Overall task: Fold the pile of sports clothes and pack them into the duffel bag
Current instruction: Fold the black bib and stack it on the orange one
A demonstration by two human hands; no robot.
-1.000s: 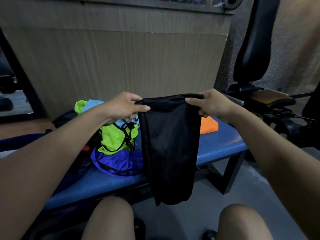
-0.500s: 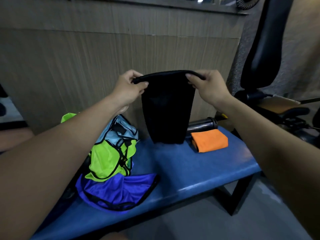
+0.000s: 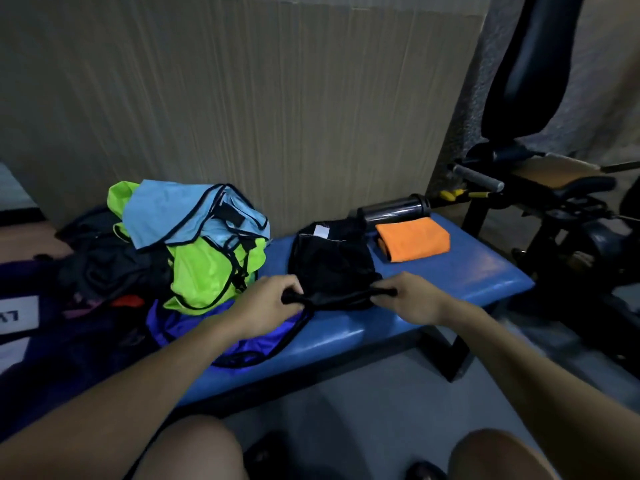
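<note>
Blue padded bench, long axis left to right, set against panelled wall.

Left end of bench: dark duffel bag, only partly in frame, opening not discernible. Unfolded pile beside it, toward bench centre: light blue garment on top, neon green vest beneath, purple vest lowest, spilling to the front edge.

Centre of bench: black garment, laid flat, white label at the rear edge. Long axis front to back; near end at the front edge, far end close to the wall.

Right end of bench: folded orange cloth, just beside the black garment. Steel bottle lying on its side behind it, at the rear edge.

Left hand: fingers curled, pinching near-left corner of the black garment. Right hand: fingers curled, pinching near-right corner. Both at the front edge, equally near; whole body of the garment extends away from the hands toward the wall.

Judgement: step in hand = fold of black garment, early in task, pile largely unfolded. Next fold likely near end carried forward over the far end, along the long axis. Duffel bag on the left-hand side, so left hand nearer for packing.
</note>
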